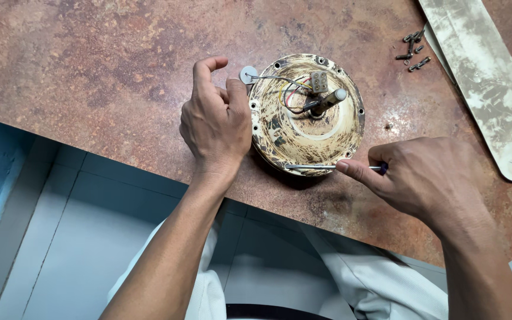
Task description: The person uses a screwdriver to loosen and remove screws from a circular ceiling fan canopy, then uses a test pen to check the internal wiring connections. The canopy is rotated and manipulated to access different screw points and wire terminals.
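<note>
Left hand (pixel 216 123) curls against the left rim of the round, worn fan motor housing (pixel 306 112), bracing it, while the right hand (pixel 428 178) pinches a screwdriver (pixel 333 168), its shaft lying flat along the housing's near edge. The housing sits mid-table on the rusty-brown countertop (pixel 90 71), wires (pixel 291 92) showing inside, loose screws (pixel 415 50) and a dirty fan blade (pixel 487 83) off to the right.

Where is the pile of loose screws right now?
In the head view, the loose screws lie at the upper right of the brown table, just left of the worn fan blade, beyond the round motor housing.
</note>
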